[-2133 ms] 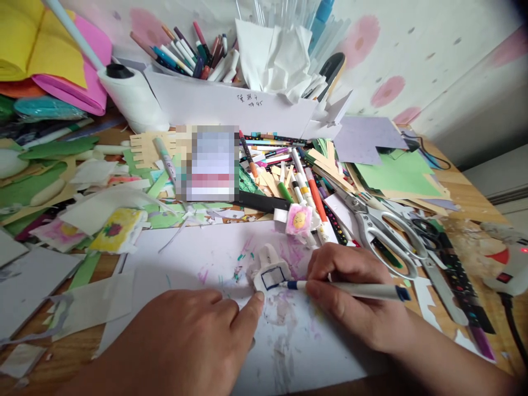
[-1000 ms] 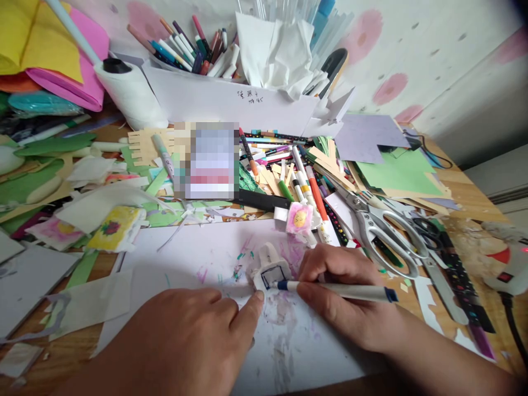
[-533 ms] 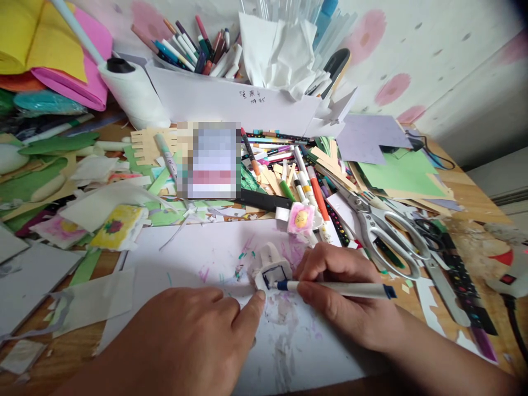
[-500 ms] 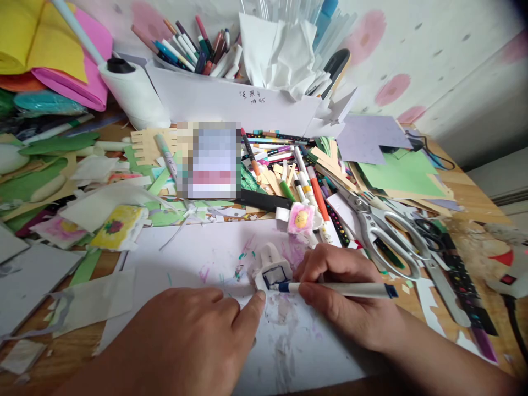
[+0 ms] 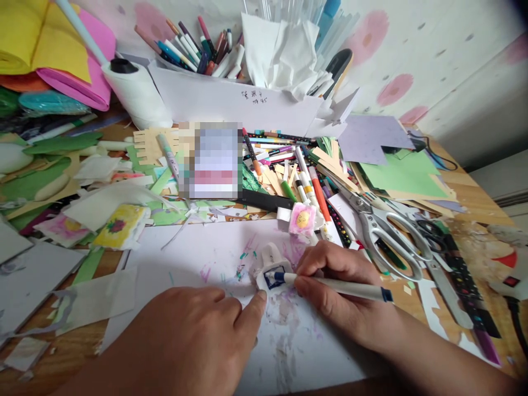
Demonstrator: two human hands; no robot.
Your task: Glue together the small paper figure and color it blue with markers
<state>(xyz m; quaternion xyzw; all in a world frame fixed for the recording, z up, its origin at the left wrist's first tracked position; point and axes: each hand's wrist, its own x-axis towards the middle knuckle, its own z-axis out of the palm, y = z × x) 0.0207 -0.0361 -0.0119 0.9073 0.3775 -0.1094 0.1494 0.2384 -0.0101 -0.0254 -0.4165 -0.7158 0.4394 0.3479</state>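
Note:
In my right hand is a white marker with a dark blue tip, pinched between thumb and fingers. Its tip rests within a dark blue square outline on a small white paper-like piece, which has a tab at its far end. The index fingertip of my left hand presses on the near edge of this piece; the other fingers are curled and mostly hidden. Under both hands lies a white board smeared with purple, green and grey marks. A pink square with a yellow face sits just beyond.
Large silver scissors lie at the right. Behind are heaped markers and paper scraps, a blurred-out rectangle and a white paper box of pens. A yellow painted square and a white roll are at the left.
The marker tip has moved up and slightly right within the square outline, and more dark blue ink shows along its sides. My left hand stays in nearly the same place.

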